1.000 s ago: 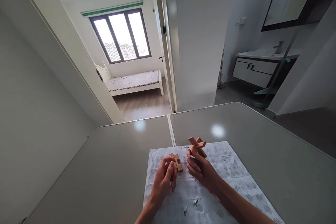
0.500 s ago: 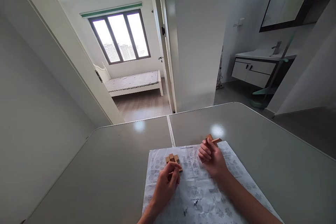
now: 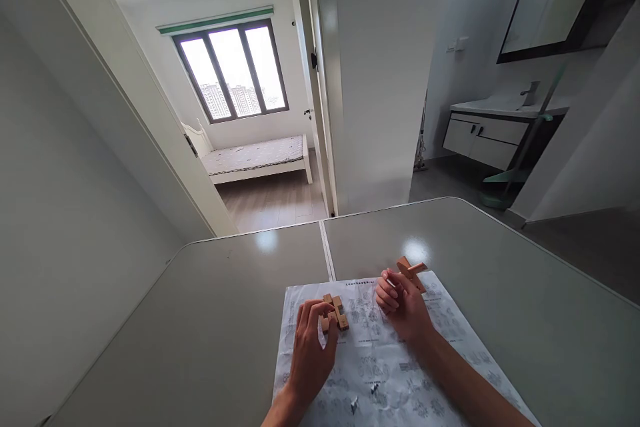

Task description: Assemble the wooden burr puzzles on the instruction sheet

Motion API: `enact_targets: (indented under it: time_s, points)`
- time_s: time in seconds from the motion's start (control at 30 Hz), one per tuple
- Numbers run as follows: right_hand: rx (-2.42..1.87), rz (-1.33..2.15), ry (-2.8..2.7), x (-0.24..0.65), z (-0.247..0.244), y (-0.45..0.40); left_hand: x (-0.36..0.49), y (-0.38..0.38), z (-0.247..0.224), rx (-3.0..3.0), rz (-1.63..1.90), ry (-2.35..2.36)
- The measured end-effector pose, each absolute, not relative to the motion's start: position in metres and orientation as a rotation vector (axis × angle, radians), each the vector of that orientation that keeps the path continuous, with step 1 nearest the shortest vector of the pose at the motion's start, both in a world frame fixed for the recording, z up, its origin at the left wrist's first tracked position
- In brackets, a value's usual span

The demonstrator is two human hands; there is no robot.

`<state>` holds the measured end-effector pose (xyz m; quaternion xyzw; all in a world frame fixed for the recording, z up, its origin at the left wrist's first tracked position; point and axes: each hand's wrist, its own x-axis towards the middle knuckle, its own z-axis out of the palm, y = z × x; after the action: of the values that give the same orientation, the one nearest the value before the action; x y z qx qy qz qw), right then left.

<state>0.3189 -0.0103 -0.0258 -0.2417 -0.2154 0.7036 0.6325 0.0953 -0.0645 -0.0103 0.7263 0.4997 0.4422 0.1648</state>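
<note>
The left hand (image 3: pixel 311 350) reaches up from the bottom, with its fingers bent and its thumb apart, like a letter C. It is right at the little wooden blocks (image 3: pixel 343 322), which sit close together on the paper (image 3: pixel 370 363). The right arm (image 3: pixel 465 373) slants in from the low right corner. The right hand (image 3: pixel 407 310) is curled up, fingers pointing left, and the crossed wooden sticks (image 3: pixel 418 268) are just behind it. I can't tell if either hand is gripping any wood.
</note>
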Motion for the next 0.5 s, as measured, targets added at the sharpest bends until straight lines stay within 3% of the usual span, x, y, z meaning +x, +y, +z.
enact_targets:
  time_s: [0.23,0.5]
  points:
    - [-0.757,1.582,-0.818,0.300,-0.026,-0.023,0.092,-0.061,-0.022,2.216,1.132,1.562]
    - [-1.014,0.853,-1.701,0.287,-0.031,-0.036,0.090,-0.062,-0.031,2.163,1.029,1.560]
